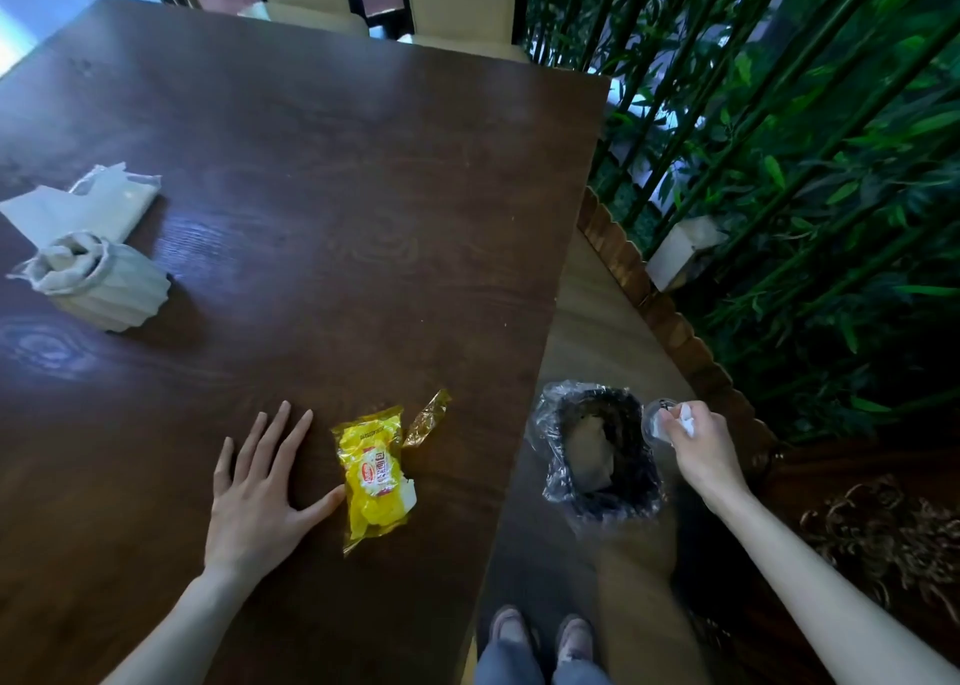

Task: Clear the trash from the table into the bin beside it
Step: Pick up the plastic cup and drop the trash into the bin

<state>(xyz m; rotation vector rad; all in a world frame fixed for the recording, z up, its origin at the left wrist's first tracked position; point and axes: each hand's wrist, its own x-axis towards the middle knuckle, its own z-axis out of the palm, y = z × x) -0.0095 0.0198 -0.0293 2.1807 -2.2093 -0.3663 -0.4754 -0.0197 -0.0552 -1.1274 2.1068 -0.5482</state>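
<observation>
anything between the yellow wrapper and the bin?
Head view: only bare table and its edge lie between the yellow wrapper and the bin; a torn wrapper strip sits just above that stretch.

I count two hands: left hand [260,497] and right hand [698,450]. One table [322,175]. One bin [602,455] with one clear liner. Two yellow wrappers: one large wrapper [373,476], one small scrap [427,418]. One white holder [98,281]. One napkin pile [88,206]. Two chairs [457,3]. Two shoes [540,632].
</observation>
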